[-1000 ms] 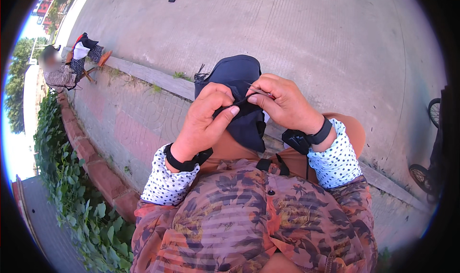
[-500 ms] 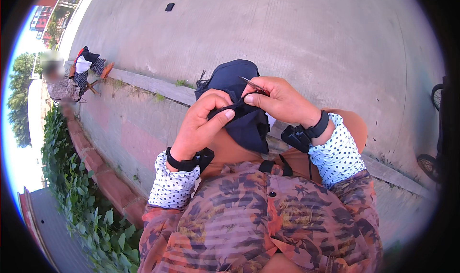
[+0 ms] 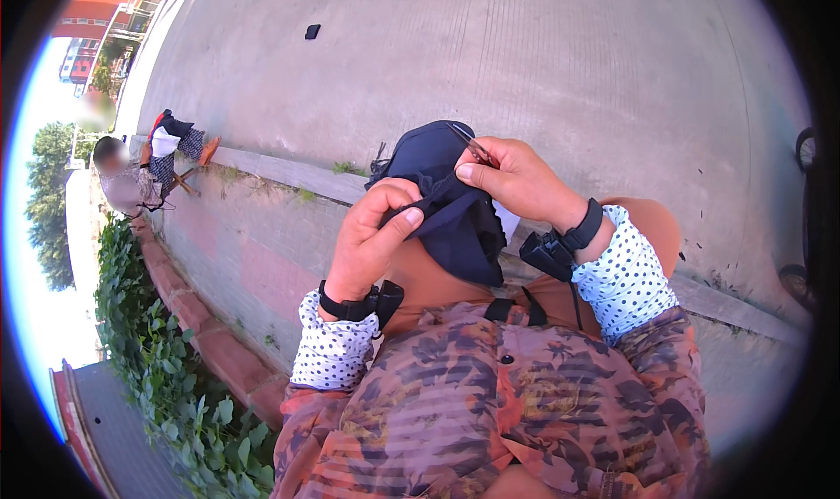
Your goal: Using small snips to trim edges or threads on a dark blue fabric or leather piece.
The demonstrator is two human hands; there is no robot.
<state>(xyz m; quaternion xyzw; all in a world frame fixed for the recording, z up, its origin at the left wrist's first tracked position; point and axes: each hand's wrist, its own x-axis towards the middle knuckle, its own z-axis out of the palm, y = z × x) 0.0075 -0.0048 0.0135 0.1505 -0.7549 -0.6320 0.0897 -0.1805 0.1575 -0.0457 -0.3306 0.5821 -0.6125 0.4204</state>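
Observation:
A dark navy cloth garment (image 3: 464, 245) lies bunched over my lap, with part of it draped past my knees. My left hand (image 3: 367, 241) is closed, pinching an edge of the garment between thumb and fingers. Opposite it, my right hand (image 3: 525, 184) is closed around small pointed scissors (image 3: 475, 149), their tips angled up and away from me. The thumb of that hand also presses on the cloth edge, so a strip of it is stretched between both hands. A bit of white material (image 3: 507, 222) shows beside the cloth, under my right hand.
A seated person (image 3: 144, 171) with cloth in the lap is at the left by the curb (image 3: 262, 168). Leafy plants (image 3: 157, 341) grow behind a reddish low wall (image 3: 206, 333). A small black object (image 3: 312, 31) lies on the pavement, and wheels (image 3: 803, 149) show at the right.
My hands have moved slightly apart, and the cloth edge between them is pulled straighter. The scissors remain in my right hand. The whole view has shifted a little.

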